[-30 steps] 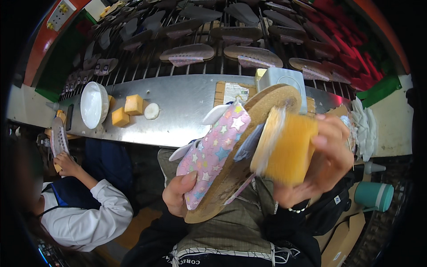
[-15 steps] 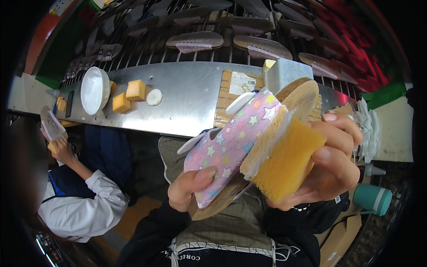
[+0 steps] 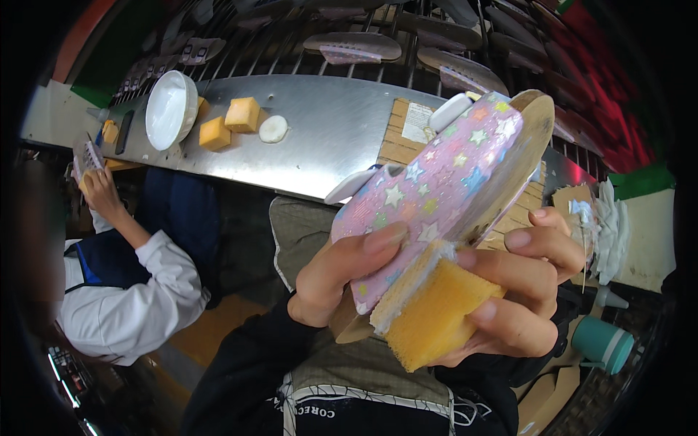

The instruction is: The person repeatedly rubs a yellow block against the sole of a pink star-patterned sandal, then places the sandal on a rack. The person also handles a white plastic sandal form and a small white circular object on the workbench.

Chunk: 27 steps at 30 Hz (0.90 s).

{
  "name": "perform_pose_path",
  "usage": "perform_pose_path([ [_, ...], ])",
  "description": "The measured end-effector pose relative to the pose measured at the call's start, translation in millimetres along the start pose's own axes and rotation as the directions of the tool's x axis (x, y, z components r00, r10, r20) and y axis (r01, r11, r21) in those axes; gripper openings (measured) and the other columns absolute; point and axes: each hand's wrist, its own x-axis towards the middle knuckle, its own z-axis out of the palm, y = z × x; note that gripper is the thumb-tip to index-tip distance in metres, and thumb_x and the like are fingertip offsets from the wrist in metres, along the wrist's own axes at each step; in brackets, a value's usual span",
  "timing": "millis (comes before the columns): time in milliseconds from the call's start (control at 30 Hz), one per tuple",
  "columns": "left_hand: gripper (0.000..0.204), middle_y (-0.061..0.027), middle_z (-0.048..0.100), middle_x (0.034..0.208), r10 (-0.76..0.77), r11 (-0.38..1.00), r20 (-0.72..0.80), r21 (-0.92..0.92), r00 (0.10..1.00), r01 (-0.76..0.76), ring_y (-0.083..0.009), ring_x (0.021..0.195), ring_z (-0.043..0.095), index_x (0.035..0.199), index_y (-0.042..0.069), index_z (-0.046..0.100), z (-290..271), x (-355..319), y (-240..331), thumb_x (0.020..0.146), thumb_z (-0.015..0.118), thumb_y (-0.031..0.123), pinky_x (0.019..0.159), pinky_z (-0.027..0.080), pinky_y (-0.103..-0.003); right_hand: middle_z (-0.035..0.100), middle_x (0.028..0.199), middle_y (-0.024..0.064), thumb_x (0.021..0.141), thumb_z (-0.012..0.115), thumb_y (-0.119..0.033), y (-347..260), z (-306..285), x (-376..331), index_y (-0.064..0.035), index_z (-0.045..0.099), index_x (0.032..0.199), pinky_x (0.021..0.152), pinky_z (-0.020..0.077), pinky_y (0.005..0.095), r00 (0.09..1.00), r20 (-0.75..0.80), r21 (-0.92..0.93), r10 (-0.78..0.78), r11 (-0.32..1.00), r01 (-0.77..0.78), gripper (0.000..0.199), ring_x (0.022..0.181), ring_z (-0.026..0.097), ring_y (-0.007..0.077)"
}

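My left hand (image 3: pixel 342 272) is closed on a pink, star-patterned shoe upper (image 3: pixel 436 182), its thumb pressed on the near end. The upper wraps a brown, sole-shaped form (image 3: pixel 536 120), and pale flaps stick out on its far left side. My right hand (image 3: pixel 512 291) is closed round a yellow sponge block (image 3: pixel 440 316). White, wet-looking stuff coats the sponge's upper left edge, which touches the upper's lower right edge near my left thumb.
On the metal bench (image 3: pixel 320 109) stand a white bowl (image 3: pixel 169 109), yellow sponge cubes (image 3: pixel 242 115) and a white disc (image 3: pixel 273 128). Behind is a rack of rods carrying several shoe pieces (image 3: pixel 352 48). A co-worker's hand (image 3: pixel 102 190) is at the left; a teal jug (image 3: pixel 602 345) stands lower right.
The sponge has slid down along the upper's edge toward my left thumb. The shoe piece has moved up and right and turned, showing more of its patterned face.
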Motion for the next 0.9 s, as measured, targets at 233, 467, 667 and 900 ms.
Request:
perform_pose_path([
  [233,0.080,-0.0275,0.050,0.136,0.013,1.000,-0.009,0.007,1.000,-0.013,-0.0367,0.119,0.057,0.145,-0.008,0.031,6,16,8,0.086,0.055,0.040,0.103,0.045,-0.048,0.067,0.082,-0.0066,0.087,0.061,-0.061,-10,31,-10,-0.0291,0.051,0.098,0.090,0.0371,0.0442,0.972,-0.236,0.021,0.001,1.000,0.004,0.035,0.091,0.047,0.0182],
  [467,0.082,-0.0273,0.050,0.137,0.038,0.998,-0.067,0.048,0.997,-0.035,-0.0362,0.119,0.057,0.146,-0.008,0.030,3,13,11,0.085,0.055,0.041,0.103,0.045,-0.047,0.066,0.087,-0.0094,0.092,0.062,-0.046,-2,12,-4,-0.0291,0.051,0.103,0.093,0.0361,0.0425,0.998,-0.005,0.250,-0.068,0.966,0.067,0.023,0.091,0.047,0.0163],
  [667,0.084,-0.0270,0.049,0.137,0.015,0.997,-0.125,0.079,0.992,-0.005,-0.0357,0.120,0.056,0.146,-0.008,0.029,0,-6,2,0.084,0.055,0.042,0.103,0.045,-0.046,0.059,0.117,0.0181,0.081,0.071,-0.063,31,-1,-3,-0.0113,0.041,0.127,0.095,0.0422,0.0439,0.966,-0.242,0.031,0.089,0.996,-0.084,0.075,0.104,0.056,0.0270],
  [900,0.086,-0.0268,0.048,0.138,0.015,0.994,-0.132,0.105,0.991,-0.001,-0.0352,0.121,0.055,0.147,-0.008,0.027,-1,-7,-5,0.083,0.056,0.042,0.103,0.045,-0.045,0.061,0.107,0.0181,0.081,0.073,-0.059,44,-14,5,-0.0081,0.039,0.128,0.090,0.0427,0.0426,0.990,-0.126,-0.061,-0.069,0.996,0.062,0.077,0.100,0.059,0.0276],
])
